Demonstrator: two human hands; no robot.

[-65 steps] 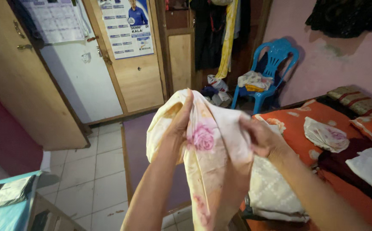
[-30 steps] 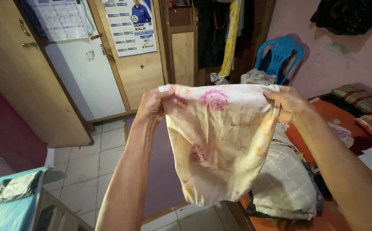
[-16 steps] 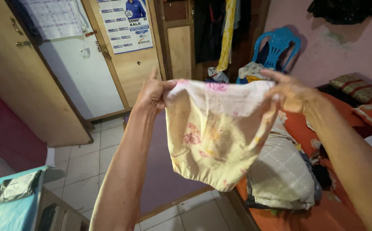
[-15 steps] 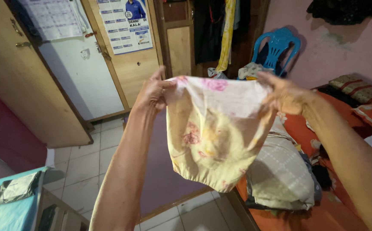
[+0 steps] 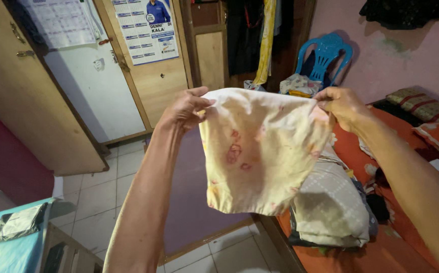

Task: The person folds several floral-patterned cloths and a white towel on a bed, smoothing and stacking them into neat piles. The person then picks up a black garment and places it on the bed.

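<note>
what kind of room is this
Most likely a bedroom in a home: a bed with an orange sheet and folded laundry, wooden wardrobe doors, and a blue plastic chair piled with clothes.

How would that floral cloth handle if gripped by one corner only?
Probably floppy: the floral cloth sags and creases between the left hand and right hand. Likely light, since fingertip pinches hold it up. Likely non-slippery.

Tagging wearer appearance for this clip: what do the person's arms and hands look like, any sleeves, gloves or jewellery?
Both arms are bare as far up the forearm as the view reaches: no sleeves show. The left hand and right hand are bare too, without gloves. No watch, bracelet or ring is visible on either wrist or the visible fingers. No markings or bandages show.
</note>
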